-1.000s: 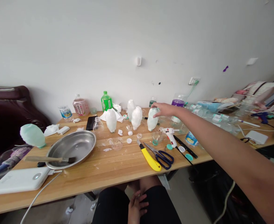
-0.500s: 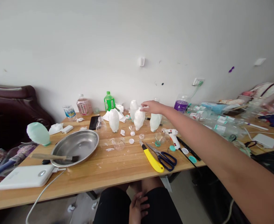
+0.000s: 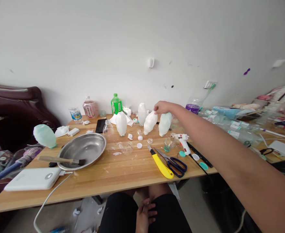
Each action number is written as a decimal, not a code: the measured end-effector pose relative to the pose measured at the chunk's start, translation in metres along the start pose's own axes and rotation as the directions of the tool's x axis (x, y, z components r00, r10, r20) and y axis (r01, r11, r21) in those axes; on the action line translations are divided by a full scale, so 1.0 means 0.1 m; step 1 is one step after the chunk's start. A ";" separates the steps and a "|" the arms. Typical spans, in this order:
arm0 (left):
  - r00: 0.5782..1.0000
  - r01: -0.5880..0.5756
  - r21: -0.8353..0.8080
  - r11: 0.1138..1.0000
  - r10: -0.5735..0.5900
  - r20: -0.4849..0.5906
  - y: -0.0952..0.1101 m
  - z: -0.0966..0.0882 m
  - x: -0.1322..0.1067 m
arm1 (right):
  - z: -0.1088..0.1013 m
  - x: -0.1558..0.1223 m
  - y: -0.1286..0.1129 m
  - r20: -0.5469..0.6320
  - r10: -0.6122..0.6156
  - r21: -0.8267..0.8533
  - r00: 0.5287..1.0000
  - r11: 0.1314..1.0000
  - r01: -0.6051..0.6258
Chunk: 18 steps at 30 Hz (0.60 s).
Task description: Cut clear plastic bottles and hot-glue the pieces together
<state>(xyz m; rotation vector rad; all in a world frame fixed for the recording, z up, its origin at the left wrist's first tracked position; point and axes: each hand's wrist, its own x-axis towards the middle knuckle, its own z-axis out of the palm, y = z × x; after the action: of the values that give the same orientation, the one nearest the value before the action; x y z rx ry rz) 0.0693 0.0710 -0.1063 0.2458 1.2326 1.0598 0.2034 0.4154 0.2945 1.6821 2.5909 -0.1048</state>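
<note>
My right hand (image 3: 162,106) reaches far across the wooden table (image 3: 123,174) and pinches the top of a white paper-covered bottle (image 3: 149,123), which leans to the right. A pale green covered bottle (image 3: 165,124) stands just right of it. Two more white covered bottles (image 3: 121,123) (image 3: 142,113) stand to the left. My left hand (image 3: 145,216) lies on my thigh below the table edge, fingers loosely spread, holding nothing.
A steel bowl (image 3: 84,149) with a brush (image 3: 60,160) sits at the left, beside a white power bank (image 3: 33,178). A yellow utility knife (image 3: 161,163), blue scissors (image 3: 175,163) and a glue gun (image 3: 183,145) lie near the front. Bottles line the wall side.
My right hand left the pale green bottle, moved left and took hold of the white covered bottle, which now leans. The view shifted slightly left.
</note>
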 end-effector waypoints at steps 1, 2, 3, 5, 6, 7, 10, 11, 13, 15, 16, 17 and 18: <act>1.000 -0.003 0.013 1.000 0.003 -0.002 0.01 0.00 0.00 | -0.01 0.00 0.02 0.003 -0.007 0.010 1.000 1.000 0.007; 1.000 -0.011 0.027 1.000 0.011 0.000 0.03 0.01 -0.01 | -0.01 0.00 0.04 0.003 -0.017 0.021 1.000 1.000 0.017; 1.000 -0.024 0.043 0.999 0.024 0.007 0.04 0.01 -0.02 | -0.01 0.00 0.04 0.002 -0.030 0.032 1.000 0.999 0.030; 0.997 -0.069 0.081 0.994 0.067 0.036 0.05 0.03 -0.07 | -0.01 0.01 0.05 0.002 -0.063 0.054 0.998 0.997 0.063; 0.994 -0.099 0.103 0.990 0.093 0.058 0.05 0.04 -0.11 | -0.01 0.02 0.04 0.001 -0.077 0.061 0.997 0.995 0.076; 0.989 -0.130 0.127 0.983 0.120 0.085 0.04 0.06 -0.16 | 0.00 0.03 0.04 -0.003 -0.084 0.065 0.997 0.994 0.084; 0.967 -0.210 0.200 0.957 0.173 0.184 0.08 0.18 -0.40 | 0.00 0.03 0.03 -0.022 -0.065 0.056 0.998 0.996 0.066; 0.956 -0.238 0.230 0.944 0.186 0.229 0.16 0.24 -0.52 | 0.00 0.03 0.03 -0.026 -0.048 0.049 0.998 0.998 0.050; 0.917 -0.308 0.281 0.909 0.205 0.341 0.50 0.40 -0.79 | 0.01 0.00 0.03 -0.026 -0.009 0.037 1.000 0.999 0.010; 0.765 -0.601 0.373 0.707 0.372 0.526 1.06 0.61 -1.06 | 0.02 -0.04 0.02 -0.024 0.035 0.029 0.999 0.999 -0.034; 0.680 -0.724 0.409 0.555 0.478 0.555 1.40 0.73 -1.15 | 0.03 -0.06 0.01 -0.028 0.057 0.026 0.998 0.998 -0.056; 0.608 -0.793 0.464 0.394 0.554 0.569 1.76 0.86 -1.19 | 0.05 -0.07 0.00 -0.035 0.080 0.024 0.996 0.997 -0.079; 0.533 -0.821 0.527 0.221 0.627 0.568 2.10 0.99 -1.18 | 0.06 -0.09 -0.01 -0.046 0.103 0.021 0.994 0.995 -0.102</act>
<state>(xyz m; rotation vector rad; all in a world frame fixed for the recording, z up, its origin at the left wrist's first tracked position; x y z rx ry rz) 0.0494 0.1288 0.1474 1.7789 1.2794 1.1657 0.2058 0.4066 0.2895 1.8424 2.5381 -0.0864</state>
